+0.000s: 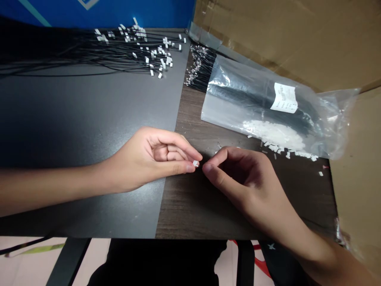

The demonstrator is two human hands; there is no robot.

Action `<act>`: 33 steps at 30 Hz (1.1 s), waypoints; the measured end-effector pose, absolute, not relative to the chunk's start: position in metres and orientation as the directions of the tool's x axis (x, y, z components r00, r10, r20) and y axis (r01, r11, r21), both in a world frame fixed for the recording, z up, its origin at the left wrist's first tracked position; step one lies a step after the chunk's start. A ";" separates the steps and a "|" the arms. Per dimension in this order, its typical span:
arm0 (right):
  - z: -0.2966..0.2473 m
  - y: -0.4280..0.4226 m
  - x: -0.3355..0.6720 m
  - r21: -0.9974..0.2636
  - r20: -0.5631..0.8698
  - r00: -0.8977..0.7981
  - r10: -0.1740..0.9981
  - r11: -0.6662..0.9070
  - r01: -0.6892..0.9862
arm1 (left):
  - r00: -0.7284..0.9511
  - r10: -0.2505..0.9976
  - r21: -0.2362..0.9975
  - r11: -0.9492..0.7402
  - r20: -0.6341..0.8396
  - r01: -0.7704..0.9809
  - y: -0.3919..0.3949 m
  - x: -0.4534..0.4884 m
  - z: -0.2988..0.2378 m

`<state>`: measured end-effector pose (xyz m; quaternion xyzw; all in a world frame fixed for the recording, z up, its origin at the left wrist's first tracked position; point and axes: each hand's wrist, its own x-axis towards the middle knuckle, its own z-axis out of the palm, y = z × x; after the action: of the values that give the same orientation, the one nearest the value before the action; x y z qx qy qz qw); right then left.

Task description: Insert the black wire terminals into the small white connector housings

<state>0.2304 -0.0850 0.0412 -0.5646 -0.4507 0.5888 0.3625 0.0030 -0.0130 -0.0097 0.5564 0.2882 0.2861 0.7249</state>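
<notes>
My left hand (154, 159) pinches a small white connector (195, 163) between thumb and forefinger, low over the table. Facing it, my right hand (241, 176) has its thumb and forefinger pinched together just right of the connector; what they grip is too thin to make out. A heap of black wires tipped with white connectors (139, 47) lies at the back of the dark mat (74, 115). A bundle of bare-ended black wires (199, 69) pokes out of a clear plastic bag (268, 107).
Loose white connectors (279, 137) spill from the bag onto the brown wooden tabletop (193, 206). Cardboard (297, 35) stands behind and to the right. A blue panel (98, 12) rises at the back. The table's front edge is just below my wrists.
</notes>
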 end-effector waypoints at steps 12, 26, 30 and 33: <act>0.042 -0.087 0.228 -0.951 -0.278 -0.046 0.960 -0.268 0.155 | 0.656 0.743 0.964 0.251 -0.133 -0.088 -0.013 0.004 -0.007; 0.043 -0.088 0.227 -0.950 -0.263 -0.119 0.957 -0.236 0.203 | 0.643 0.759 0.980 0.187 -0.099 -0.070 -0.016 0.004 -0.005; 0.043 -0.088 0.227 -0.952 -0.256 -0.111 0.960 -0.230 0.203 | 0.647 0.761 0.988 0.132 -0.051 -0.078 -0.016 0.003 -0.006; 0.043 -0.088 0.228 -0.953 -0.248 -0.108 0.963 -0.222 0.208 | 0.652 0.757 0.989 0.124 -0.044 -0.078 -0.016 0.003 -0.008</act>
<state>0.2279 -0.0876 0.0431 -0.5677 -0.5155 0.5371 0.3514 0.0026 -0.0158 -0.0077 0.5891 0.2879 0.3014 0.6922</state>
